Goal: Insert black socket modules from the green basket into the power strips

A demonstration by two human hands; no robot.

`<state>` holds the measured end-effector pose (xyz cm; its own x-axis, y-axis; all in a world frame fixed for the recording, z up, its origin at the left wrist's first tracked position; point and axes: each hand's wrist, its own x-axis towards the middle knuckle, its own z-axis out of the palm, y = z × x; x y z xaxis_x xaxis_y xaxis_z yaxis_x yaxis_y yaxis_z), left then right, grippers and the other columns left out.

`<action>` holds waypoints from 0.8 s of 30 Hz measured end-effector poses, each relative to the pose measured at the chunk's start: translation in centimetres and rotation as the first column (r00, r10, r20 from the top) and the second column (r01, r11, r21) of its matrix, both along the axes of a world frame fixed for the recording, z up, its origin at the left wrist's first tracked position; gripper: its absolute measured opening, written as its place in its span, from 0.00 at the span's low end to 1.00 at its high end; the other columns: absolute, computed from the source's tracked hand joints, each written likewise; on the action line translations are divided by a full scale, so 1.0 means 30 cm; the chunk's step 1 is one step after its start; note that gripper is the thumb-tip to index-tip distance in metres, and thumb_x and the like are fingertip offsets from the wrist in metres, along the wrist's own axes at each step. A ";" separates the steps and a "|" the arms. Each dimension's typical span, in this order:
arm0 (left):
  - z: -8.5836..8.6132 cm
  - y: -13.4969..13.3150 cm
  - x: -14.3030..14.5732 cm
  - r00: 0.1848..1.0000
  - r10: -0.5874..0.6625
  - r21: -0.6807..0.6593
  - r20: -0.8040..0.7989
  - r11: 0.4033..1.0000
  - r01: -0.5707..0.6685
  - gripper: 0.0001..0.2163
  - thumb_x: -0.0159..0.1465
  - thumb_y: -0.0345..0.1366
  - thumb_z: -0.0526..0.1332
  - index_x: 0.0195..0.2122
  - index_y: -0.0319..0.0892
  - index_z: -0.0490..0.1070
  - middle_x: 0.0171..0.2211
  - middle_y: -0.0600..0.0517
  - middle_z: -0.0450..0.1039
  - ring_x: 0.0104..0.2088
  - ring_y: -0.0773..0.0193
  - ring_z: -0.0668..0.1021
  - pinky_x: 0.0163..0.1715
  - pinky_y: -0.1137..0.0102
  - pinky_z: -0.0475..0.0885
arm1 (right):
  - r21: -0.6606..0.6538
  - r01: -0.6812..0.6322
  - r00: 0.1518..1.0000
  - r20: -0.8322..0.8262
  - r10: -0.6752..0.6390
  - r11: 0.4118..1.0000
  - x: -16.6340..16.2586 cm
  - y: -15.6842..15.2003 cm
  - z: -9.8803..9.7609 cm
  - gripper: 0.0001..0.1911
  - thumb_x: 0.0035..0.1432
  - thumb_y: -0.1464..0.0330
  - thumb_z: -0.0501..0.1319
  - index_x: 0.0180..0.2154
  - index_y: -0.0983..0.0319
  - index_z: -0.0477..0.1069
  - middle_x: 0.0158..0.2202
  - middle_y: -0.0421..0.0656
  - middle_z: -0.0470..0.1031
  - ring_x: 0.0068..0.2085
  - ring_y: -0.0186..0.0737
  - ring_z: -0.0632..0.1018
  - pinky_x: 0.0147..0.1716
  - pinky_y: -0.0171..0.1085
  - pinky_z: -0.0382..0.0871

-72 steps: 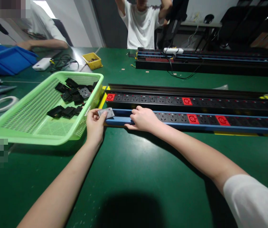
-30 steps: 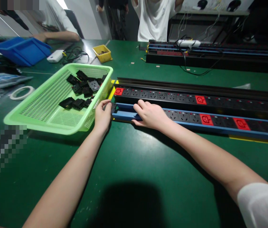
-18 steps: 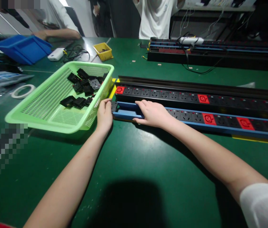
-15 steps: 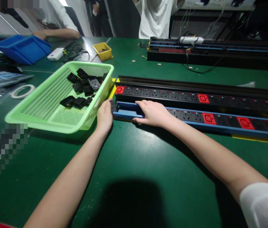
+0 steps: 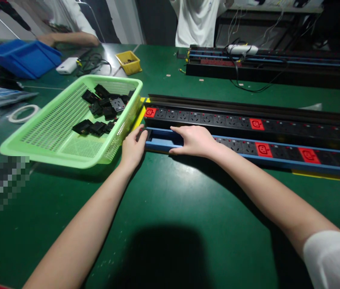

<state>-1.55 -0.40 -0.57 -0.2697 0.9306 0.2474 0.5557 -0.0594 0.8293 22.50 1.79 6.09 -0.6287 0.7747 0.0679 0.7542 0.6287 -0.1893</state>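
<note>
A long blue power strip (image 5: 239,159) lies across the green table, with black sockets and red sockets (image 5: 263,149) along it. Near its left end the blue channel (image 5: 163,143) shows bare. At that end my left hand (image 5: 133,147) is closed around a black socket module (image 5: 146,134), its thumb resting on top. My right hand (image 5: 198,140) straddles the strip, fingers on the far edge and thumb on the near edge, and covers part of the row.
A green basket (image 5: 46,158) with several black socket modules (image 5: 108,110) stands at left. Behind the strip lies a black power strip (image 5: 206,125). Farther back are a yellow bin (image 5: 133,67), blue bins (image 5: 34,60), tape (image 5: 23,114) and more strips (image 5: 266,76). Other people are across the table.
My left thumb has moved onto the black socket module at the strip's end. My right hand keeps its place on the strip. The view has shifted slightly.
</note>
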 end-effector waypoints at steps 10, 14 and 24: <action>-0.015 0.006 -0.009 1.000 0.006 0.008 0.003 1.000 -0.006 0.25 0.65 0.49 0.62 0.59 0.41 0.75 0.56 0.43 0.77 0.55 0.50 0.79 0.59 0.57 0.71 | -0.028 -0.055 0.999 -0.001 0.055 0.998 0.031 0.027 0.006 0.46 0.52 0.48 0.67 0.67 0.60 0.63 0.59 0.49 0.76 0.54 0.56 0.80 0.48 0.45 0.73; -0.015 0.007 -0.012 1.000 -0.007 0.004 0.009 1.000 0.007 0.26 0.64 0.49 0.63 0.59 0.42 0.74 0.57 0.43 0.75 0.57 0.50 0.78 0.60 0.56 0.69 | -0.012 -0.053 0.999 -0.008 0.053 0.999 0.029 0.022 0.000 0.45 0.53 0.49 0.66 0.67 0.61 0.63 0.60 0.50 0.75 0.54 0.57 0.80 0.49 0.47 0.73; 0.021 -0.021 0.032 0.983 -0.079 0.011 -0.164 0.997 0.082 0.21 0.65 0.50 0.60 0.52 0.41 0.70 0.55 0.42 0.73 0.56 0.52 0.75 0.58 0.58 0.67 | 0.002 -0.067 0.997 -0.026 0.067 0.998 0.028 0.017 -0.002 0.44 0.54 0.49 0.65 0.67 0.63 0.63 0.60 0.50 0.75 0.55 0.56 0.79 0.50 0.46 0.74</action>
<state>-0.59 -1.04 0.06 -0.1486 0.9429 0.2980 0.6761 -0.1231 0.7264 23.34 2.30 6.04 -0.6774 0.7306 0.0858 0.7051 0.6781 -0.2073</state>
